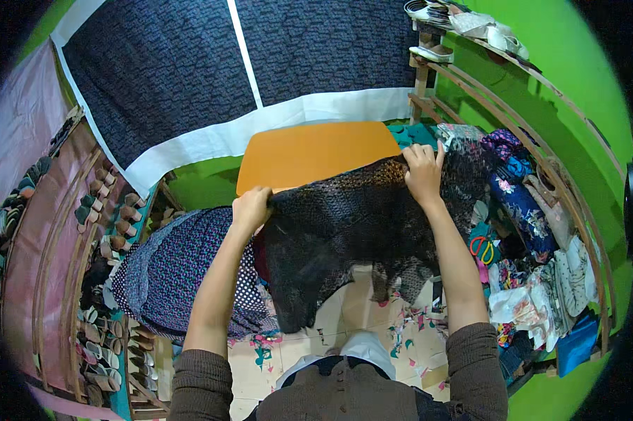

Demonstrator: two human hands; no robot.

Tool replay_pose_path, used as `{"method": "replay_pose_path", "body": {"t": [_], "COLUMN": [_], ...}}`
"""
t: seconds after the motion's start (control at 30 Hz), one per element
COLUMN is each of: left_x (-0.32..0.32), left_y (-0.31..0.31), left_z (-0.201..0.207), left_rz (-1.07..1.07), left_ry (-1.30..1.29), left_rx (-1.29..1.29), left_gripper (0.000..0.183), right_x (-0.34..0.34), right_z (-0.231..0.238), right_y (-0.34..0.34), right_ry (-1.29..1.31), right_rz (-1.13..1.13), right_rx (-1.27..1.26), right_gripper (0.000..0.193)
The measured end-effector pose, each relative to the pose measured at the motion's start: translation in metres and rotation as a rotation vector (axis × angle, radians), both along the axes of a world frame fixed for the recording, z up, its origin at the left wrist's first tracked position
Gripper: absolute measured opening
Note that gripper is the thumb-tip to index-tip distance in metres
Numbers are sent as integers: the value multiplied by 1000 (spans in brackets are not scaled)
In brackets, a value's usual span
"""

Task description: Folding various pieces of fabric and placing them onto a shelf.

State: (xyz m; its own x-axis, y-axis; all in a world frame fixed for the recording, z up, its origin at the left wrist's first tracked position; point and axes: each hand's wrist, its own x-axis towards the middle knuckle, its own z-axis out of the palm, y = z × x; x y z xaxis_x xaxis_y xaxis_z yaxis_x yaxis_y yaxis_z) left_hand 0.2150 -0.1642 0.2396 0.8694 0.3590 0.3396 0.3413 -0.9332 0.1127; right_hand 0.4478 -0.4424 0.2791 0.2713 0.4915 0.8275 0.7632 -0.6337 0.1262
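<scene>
Stretched between my two hands is a sheer black lace-like cloth point(344, 217), its upper edge pulled taut and the rest hanging down toward the floor. My left hand point(252, 209) is closed on the cloth's upper left corner. At the upper right, my right hand point(423, 172) pinches the same edge, fingers bent over it. Behind the cloth stands an orange board-like surface point(316, 154), partly covered by it. Beside my left forearm lies a heap of purple patterned and dotted fabric point(183, 266).
Shoe racks point(106, 203) with several shoes line the left side. On the right, a wooden shelf point(541, 154) borders piled folded clothes point(541, 302) and scissors with red and yellow handles point(482, 248). Fabric scraps point(407, 330) litter the tiled floor. A dark curtain point(155, 77) hangs behind.
</scene>
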Motion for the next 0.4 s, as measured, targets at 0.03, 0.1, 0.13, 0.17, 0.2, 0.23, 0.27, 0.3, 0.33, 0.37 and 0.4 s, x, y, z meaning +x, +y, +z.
{"method": "replay_pose_path", "body": {"t": [0.03,0.1,0.13,0.17,0.2,0.23,0.27,0.3,0.33,0.37,0.4], "left_x": [6,18,25,32,39,45,49,68,86,95,99], "left_y": [3,15,23,35,51,67,83,76,57,48,50], "left_z": [-3,-17,-24,-29,-38,-46,-54,-51,-30,-13,-7], "left_rz": [77,144,212,276,285,259,235,303,341,316,302], "left_ry": [28,-58,-148,-130,-128,-150,-175,-170,-113,-95,-77], "left_rx": [-16,-89,-155,-402,-404,-486,-566,-529,-530,-417,-305], "left_gripper": [21,22,23,29,29,32,35,37,38,47,57], "right_x": [4,11,15,22,29,35,43,65,87,103,117], "right_z": [3,10,13,16,18,20,22,17,13,16,20], "right_y": [5,19,29,39,51,65,79,84,84,89,101], "right_ry": [-20,-41,-65,-74,-70,-82,-94,-101,-100,-105,-109], "right_rz": [-4,28,61,71,80,79,83,58,41,0,-29], "right_rx": [-45,-30,-9,-12,-15,-7,2,-8,-18,-39,-62], "right_gripper": [20,21,21,22,22,22,23,26,26,27,28]}}
